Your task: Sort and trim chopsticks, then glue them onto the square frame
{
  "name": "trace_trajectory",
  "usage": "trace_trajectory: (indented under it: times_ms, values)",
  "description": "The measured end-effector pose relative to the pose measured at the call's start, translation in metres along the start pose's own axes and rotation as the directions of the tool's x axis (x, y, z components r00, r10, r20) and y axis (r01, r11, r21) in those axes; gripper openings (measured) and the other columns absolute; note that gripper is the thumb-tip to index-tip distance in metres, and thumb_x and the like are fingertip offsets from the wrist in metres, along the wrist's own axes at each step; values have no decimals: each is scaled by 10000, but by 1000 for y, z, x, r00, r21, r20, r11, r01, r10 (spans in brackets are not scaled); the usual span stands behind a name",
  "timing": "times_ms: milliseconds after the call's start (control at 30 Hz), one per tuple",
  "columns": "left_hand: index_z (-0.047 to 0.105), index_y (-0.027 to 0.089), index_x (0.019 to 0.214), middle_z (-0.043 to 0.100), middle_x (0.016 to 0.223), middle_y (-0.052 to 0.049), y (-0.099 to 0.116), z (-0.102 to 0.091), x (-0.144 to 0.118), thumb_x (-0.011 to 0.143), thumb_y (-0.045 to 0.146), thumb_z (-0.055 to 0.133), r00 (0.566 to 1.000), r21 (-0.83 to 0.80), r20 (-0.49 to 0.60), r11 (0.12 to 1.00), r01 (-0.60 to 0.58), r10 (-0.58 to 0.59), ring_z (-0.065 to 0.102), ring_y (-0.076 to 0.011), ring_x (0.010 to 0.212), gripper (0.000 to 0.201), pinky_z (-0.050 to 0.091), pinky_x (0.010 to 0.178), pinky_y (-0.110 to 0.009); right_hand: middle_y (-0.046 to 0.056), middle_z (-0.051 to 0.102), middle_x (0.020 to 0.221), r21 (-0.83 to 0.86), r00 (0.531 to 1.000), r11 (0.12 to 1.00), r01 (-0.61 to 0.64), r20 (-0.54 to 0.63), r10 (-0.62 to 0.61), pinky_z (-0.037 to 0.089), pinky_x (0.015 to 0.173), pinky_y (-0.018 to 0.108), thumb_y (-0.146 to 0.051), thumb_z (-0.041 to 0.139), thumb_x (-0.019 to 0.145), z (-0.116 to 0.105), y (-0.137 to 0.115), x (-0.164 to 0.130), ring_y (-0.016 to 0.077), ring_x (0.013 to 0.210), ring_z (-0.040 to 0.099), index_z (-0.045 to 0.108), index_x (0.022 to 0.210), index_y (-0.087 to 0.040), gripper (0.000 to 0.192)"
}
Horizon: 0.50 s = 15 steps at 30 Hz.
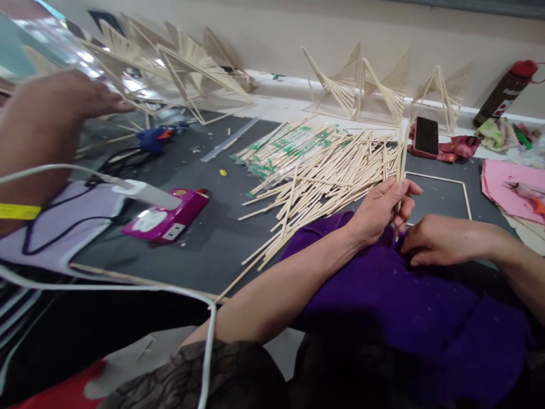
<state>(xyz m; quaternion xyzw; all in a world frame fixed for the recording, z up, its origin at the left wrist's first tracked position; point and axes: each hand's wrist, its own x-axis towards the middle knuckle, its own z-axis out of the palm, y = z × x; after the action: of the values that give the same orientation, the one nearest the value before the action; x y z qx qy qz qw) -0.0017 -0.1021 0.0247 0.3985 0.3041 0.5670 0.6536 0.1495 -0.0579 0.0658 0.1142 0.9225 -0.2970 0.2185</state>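
Note:
My left hand (385, 204) is closed around a few thin wooden chopsticks (401, 153), held upright above the purple cloth (361, 284) on my lap. Close beside their lower ends is my right hand (447, 238), its fingers curled in against the cloth. What those fingers grip, if anything, is hidden. A heap of loose chopsticks (327, 182) spreads over the dark table just left of my left hand. Behind it lie more chopsticks in clear wrappers with green print (289, 145). An angular frame of joined sticks (465, 196) lies flat beyond my right hand.
Twisted stick structures (340, 85) stand along the wall. At left are another person's arm (51, 113), a blue glue gun (153, 139) and a purple power strip (170, 218) with cables. A phone (426, 136), brown bottle (504, 94) and pink sheet (506, 187) are at right.

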Motion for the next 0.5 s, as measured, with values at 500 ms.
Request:
trace_trajectory:
  times_ms: [500]
  values:
    - [608, 146, 848, 522, 565, 39, -18, -3, 7, 976, 303, 492, 995, 143, -77, 987, 73, -63, 440, -60, 452, 233, 373, 472, -175, 51, 760, 898, -81, 932, 977, 196, -295, -211, 470, 715, 265, -259, 542, 931, -30, -47, -21, 154, 785, 678, 761, 1005, -201, 238]
